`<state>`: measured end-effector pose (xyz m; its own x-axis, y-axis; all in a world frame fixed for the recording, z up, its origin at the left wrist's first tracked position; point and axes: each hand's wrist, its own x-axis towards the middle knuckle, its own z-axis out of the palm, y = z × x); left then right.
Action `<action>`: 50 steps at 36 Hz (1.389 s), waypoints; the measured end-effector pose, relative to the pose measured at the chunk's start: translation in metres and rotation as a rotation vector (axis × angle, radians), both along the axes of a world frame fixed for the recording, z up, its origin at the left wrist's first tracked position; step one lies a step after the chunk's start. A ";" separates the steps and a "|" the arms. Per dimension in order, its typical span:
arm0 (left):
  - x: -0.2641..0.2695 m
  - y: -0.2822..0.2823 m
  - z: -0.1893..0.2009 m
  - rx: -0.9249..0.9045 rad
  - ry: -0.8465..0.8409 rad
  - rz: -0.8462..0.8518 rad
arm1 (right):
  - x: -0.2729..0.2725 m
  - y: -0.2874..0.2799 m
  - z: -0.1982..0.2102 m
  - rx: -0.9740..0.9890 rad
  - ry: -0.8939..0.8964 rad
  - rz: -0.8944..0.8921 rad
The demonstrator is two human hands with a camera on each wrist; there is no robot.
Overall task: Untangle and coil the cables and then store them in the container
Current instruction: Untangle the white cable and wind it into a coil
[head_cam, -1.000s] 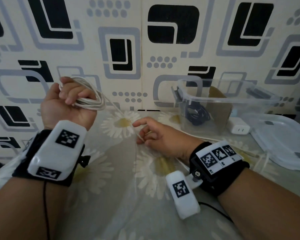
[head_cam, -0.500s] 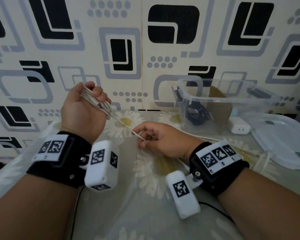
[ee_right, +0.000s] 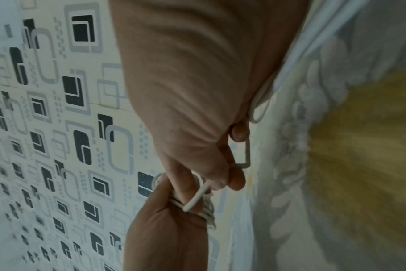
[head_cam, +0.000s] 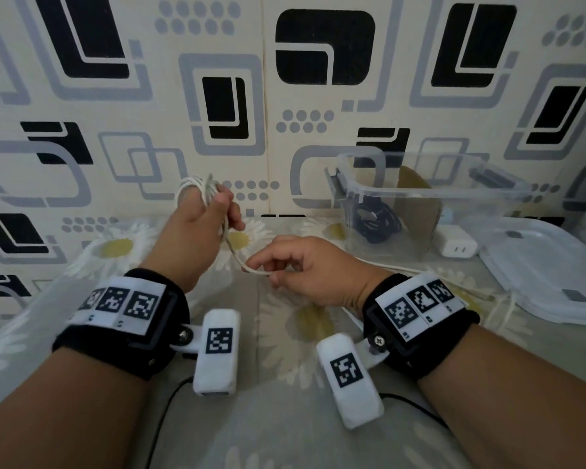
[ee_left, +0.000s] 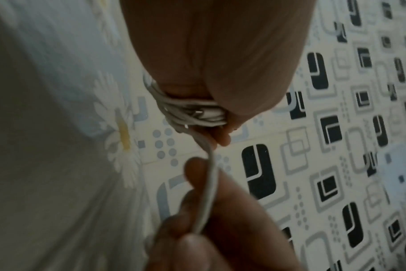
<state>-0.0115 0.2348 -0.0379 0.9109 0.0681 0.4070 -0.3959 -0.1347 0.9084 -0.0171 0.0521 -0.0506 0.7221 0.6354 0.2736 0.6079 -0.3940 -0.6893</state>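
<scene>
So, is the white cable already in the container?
No, the left hand holds its coil up, clear of the container, while the right hand pinches the loose strand.

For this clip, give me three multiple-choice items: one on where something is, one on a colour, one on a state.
1. Where is the dark cable?
A. Inside the clear container
B. On the lid
C. In the right hand

2. What colour is the cable looped round the left hand?
A. Red
B. White
C. Green

3. What state is the container in?
A. Closed
B. Tipped over
C. Open, lid lying beside it

Answers:
1 A: the dark bundle shows through the container's wall.
2 B: white loops wrap the fingers in the head and left wrist views.
3 C: the rim is uncovered and the lid lies flat to its right.
</scene>
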 end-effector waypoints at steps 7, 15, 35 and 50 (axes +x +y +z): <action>0.005 0.001 0.004 -0.448 0.293 -0.172 | 0.000 -0.003 0.001 -0.012 -0.114 -0.045; -0.005 0.013 0.023 -0.600 0.373 -0.489 | 0.005 -0.006 -0.001 0.159 0.044 -0.302; -0.012 0.022 0.028 -0.734 0.479 -1.197 | 0.010 -0.004 -0.003 0.629 0.529 -0.324; 0.002 0.044 0.018 -0.986 0.250 -1.150 | 0.006 0.002 -0.002 0.260 0.420 -0.309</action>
